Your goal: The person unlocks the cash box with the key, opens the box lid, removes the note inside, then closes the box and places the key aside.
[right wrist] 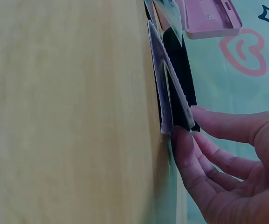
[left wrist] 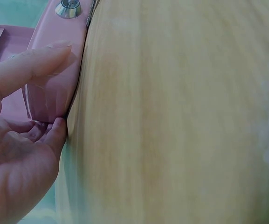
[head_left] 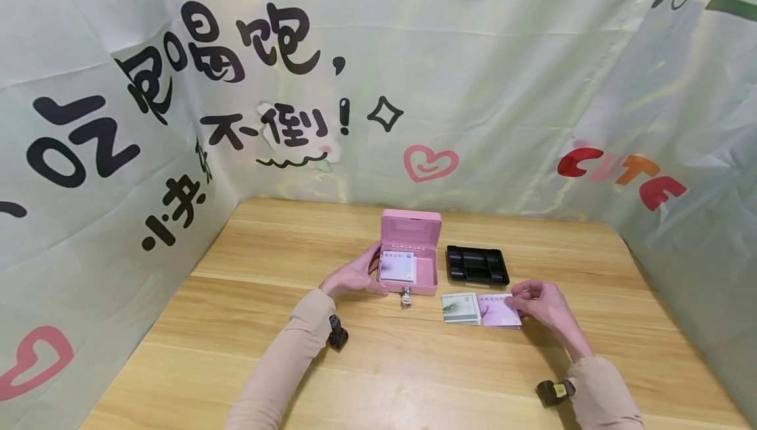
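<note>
A pink metal cash box (head_left: 426, 272) stands with its lid raised, and a folded purple banknote (head_left: 397, 267) lies in its left part. My left hand (head_left: 356, 273) grips the box's left front corner, the thumb (left wrist: 41, 60) along the front wall and the fingers curled at the side. A key sits in the lock (left wrist: 69, 8). With thumb and forefinger, my right hand (head_left: 543, 304) pinches the right edge of another folded purple banknote (head_left: 497, 311). Its halves gape like a tent in the right wrist view. Beside it lies a folded green banknote (head_left: 460, 310).
Behind the banknotes, a black compartment tray (head_left: 476, 265) lies to the right of the box. The wooden table (head_left: 378, 377) meets a printed cloth backdrop (head_left: 503, 101) at the back and both sides. Each wrist wears a small black camera (head_left: 337, 334).
</note>
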`<control>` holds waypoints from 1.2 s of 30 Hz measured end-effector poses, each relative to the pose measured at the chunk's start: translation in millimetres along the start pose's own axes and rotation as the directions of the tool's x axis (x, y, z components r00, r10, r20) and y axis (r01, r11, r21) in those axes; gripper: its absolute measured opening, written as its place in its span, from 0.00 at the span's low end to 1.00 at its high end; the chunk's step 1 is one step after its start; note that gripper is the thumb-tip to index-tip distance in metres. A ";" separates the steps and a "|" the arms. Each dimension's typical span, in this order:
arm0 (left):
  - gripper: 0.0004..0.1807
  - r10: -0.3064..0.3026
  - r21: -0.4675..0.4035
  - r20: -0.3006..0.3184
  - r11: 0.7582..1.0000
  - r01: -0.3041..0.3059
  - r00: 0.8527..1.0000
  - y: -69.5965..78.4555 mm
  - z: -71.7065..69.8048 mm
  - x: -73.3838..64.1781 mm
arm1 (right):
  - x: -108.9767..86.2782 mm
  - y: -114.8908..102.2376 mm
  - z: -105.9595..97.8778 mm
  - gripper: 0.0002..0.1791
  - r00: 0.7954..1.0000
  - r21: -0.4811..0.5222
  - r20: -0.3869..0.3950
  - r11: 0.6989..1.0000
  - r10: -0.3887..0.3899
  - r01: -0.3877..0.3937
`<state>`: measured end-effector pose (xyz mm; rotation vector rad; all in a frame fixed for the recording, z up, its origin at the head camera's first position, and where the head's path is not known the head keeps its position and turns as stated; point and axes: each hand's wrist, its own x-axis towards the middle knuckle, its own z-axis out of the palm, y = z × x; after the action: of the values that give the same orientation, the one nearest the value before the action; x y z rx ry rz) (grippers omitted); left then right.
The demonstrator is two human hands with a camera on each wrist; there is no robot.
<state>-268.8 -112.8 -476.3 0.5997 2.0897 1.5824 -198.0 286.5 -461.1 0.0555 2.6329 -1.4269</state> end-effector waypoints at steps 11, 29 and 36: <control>0.65 -0.005 -0.002 -0.007 1.000 0.005 1.000 0.4 0.7 0.6 | -4.3 -2.2 -3.8 0.22 0.987 -0.092 -0.106 0.990 -0.118 0.108; 0.66 -0.007 -0.015 -0.006 1.000 0.007 1.000 0.0 1.1 0.2 | -2.0 -32.4 -2.0 0.22 0.968 -0.045 -0.093 0.973 -0.231 0.228; 0.66 -0.019 -0.001 -0.014 1.000 0.019 1.000 -0.9 1.1 0.7 | 9.1 -47.5 6.6 0.19 0.960 -0.045 -0.047 0.961 -0.276 0.274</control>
<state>-268.8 -111.8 -477.5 0.5689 2.0984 1.5811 -211.2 254.6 -426.5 -0.2926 2.7980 -1.4699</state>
